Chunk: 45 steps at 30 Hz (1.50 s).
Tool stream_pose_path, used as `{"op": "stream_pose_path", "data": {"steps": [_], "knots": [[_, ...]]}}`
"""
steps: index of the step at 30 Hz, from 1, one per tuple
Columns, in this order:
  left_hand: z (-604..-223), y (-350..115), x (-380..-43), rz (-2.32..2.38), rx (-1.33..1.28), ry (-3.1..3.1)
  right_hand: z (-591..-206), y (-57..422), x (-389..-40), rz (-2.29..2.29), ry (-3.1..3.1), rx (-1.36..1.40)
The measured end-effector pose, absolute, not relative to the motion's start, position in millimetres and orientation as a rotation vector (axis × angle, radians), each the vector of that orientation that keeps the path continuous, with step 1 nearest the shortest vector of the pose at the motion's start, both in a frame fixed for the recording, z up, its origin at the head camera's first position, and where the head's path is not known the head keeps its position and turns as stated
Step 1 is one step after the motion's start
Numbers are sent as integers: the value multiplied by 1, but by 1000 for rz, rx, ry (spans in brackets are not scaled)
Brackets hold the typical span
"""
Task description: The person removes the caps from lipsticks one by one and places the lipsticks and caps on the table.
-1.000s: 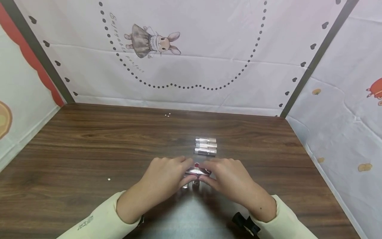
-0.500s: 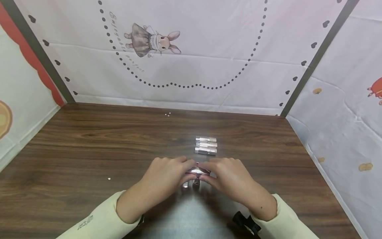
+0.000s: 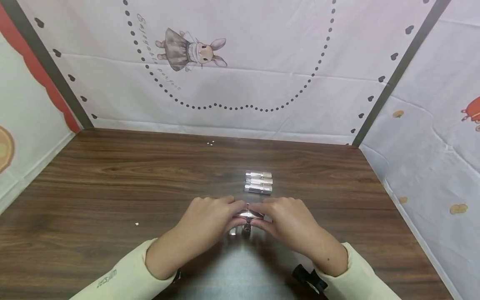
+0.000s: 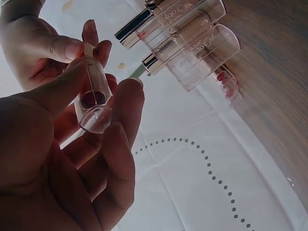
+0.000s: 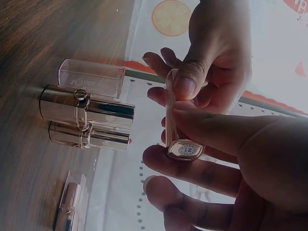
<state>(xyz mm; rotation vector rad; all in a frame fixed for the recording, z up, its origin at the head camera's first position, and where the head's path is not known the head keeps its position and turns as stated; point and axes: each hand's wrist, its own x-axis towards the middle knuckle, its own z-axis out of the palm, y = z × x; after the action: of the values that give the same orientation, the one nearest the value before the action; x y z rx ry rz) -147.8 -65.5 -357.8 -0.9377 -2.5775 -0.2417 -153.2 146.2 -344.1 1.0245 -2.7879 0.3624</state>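
Between my two hands is a lipstick tube (image 3: 248,214), held level above the table. My left hand (image 3: 207,218) pinches its clear cap end (image 4: 96,119) between thumb and fingers. The thumb and fingers of my right hand (image 3: 290,220) grip the other end, where a round label shows on the base (image 5: 186,150). The thumbs nearly meet at the middle. In the right wrist view, gold lipstick tubes (image 5: 91,108) and a clear cap (image 5: 91,77) are close by. Clear printed cases (image 4: 202,57) appear in the left wrist view. Fingers hide part of the held tube.
Three shiny lipstick tubes (image 3: 258,182) lie side by side beyond my hands. White specks (image 3: 211,143) are near the back of the wooden table (image 3: 112,179), and one white bit (image 3: 136,224) is at left. Printed cloth walls (image 3: 240,79) enclose the table.
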Motion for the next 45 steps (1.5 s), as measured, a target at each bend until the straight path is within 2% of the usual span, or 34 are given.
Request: {"op": "stream_pose_path", "data": {"steps": [45], "knots": [[-357,-65,-146,-261,-958,-2602,-340,146,-149,297,-2835,987]]}}
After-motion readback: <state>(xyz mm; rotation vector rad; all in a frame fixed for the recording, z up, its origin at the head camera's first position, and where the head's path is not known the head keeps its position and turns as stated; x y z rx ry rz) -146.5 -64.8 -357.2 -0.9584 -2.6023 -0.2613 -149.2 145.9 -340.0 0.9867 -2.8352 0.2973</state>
